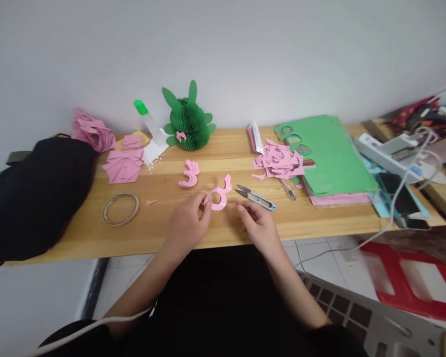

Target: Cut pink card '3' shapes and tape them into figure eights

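A pink paper cutout point(223, 198) with a curved, ring-like shape is pinched between the thumb and fingers of my left hand point(192, 218), just above the table's front part. To its right, my right hand point(259, 225) has its thumb and forefinger drawn together; whether anything tiny is between them I cannot make out. Blue-handled thread snips point(258, 197) lie just beyond that hand, blades pointing left. Behind my left hand rests a stack of similar pink cutouts point(189, 174). A green honeycomb-paper figure point(189, 121) with ears stands by the wall, a small pink piece on its front.
A roll of tape point(104, 210) and dark cloth point(40, 198) lie left. Folded pink paper point(123, 166) and a green-capped glue bottle point(150, 124) sit behind. Rightward are pink scraps point(278, 159), a pen point(289, 190), green sheets point(338, 158), a power strip point(388, 153) and a phone point(397, 193).
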`<state>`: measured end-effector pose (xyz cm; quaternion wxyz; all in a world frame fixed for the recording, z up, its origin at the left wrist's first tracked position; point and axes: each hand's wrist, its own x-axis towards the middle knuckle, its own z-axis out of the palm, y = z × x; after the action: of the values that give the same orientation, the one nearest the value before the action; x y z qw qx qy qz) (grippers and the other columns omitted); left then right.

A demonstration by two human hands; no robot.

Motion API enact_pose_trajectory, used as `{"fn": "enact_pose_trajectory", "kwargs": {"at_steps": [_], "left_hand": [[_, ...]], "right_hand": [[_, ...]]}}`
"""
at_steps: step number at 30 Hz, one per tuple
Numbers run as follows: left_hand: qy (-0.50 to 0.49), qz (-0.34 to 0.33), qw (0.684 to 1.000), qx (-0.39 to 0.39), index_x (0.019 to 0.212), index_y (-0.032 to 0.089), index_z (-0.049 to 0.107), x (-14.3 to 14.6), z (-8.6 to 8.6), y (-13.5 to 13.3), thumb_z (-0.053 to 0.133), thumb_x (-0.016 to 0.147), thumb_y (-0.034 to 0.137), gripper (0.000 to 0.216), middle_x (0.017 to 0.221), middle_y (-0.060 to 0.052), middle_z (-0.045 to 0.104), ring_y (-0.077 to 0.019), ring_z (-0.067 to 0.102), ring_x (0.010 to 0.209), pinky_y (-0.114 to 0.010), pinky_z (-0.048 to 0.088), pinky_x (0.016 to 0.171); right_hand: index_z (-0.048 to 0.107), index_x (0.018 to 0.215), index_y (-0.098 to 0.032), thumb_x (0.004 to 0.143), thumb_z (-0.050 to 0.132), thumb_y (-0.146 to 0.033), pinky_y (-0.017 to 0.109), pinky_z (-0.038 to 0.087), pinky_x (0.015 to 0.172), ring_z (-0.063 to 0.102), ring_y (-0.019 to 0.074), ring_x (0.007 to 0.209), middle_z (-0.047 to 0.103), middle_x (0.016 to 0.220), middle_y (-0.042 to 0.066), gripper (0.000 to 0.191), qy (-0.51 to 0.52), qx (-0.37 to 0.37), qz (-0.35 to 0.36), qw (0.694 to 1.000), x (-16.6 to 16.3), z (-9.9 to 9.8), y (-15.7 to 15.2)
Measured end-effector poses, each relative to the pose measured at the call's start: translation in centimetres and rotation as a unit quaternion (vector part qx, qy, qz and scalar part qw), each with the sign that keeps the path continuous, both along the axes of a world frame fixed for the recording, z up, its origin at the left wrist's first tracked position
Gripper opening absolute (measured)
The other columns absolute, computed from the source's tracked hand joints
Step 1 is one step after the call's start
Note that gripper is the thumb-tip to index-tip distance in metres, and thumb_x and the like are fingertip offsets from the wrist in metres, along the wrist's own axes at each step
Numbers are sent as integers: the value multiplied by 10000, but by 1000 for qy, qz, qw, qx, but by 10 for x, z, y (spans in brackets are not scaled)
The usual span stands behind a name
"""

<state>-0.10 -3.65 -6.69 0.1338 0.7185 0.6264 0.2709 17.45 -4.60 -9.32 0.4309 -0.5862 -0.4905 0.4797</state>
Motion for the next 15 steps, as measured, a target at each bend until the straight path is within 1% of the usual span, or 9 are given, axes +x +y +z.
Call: {"fn": "enact_pose_trajectory", "kwargs": {"at_steps": [2,4,6,8,10,13,15], "left_hand": [[-34,-8,999,18,848,202,605,-3,14,-7,469,914,303,182,717,-9,678,-164,650,660,-264,498,642],[-86,-24,996,31,863,202,619,-4,28,-15,493,908,313,174,734,-6,695,-153,660,670,-248,515,650],[-153,-45,987,38,856,199,627,-3,40,-21,530,897,301,146,750,-4,705,-143,664,673,-237,528,652],[-199,-71,976,56,845,194,633,-1,51,-25,562,886,279,118,746,0,703,-137,663,666,-233,536,649],[-201,-93,971,91,840,193,638,-1,61,-26,575,886,251,97,733,9,696,-128,656,651,-229,539,643],[-183,-109,967,142,846,192,641,-3,77,-26,583,891,218,78,747,10,701,-122,654,654,-228,540,636],[-173,-113,965,164,861,193,644,-6,88,-22,583,899,211,74,769,6,708,-122,660,672,-228,540,633]], "right_hand": [[681,865,-155,803,599,-545,241,410,408,533,129,477,664,674,43,403,32,-10,15,999,-1,9,-7],[674,840,-159,790,615,-575,234,418,398,546,119,467,686,711,51,423,77,-13,39,996,-3,21,-14],[670,815,-167,759,674,-557,220,428,411,556,108,477,690,712,38,394,142,-2,57,988,-5,33,-20],[667,785,-171,744,724,-504,204,417,419,531,93,462,647,617,2,341,201,25,69,977,-5,45,-25],[666,770,-171,751,739,-448,197,406,419,518,87,445,614,558,-20,287,230,61,74,968,-3,57,-27],[661,751,-172,769,721,-400,194,404,409,546,88,448,672,619,4,237,241,99,61,964,1,78,-26],[652,711,-172,777,709,-389,191,397,391,550,90,437,691,623,15,233,233,114,43,965,4,93,-21]]}}
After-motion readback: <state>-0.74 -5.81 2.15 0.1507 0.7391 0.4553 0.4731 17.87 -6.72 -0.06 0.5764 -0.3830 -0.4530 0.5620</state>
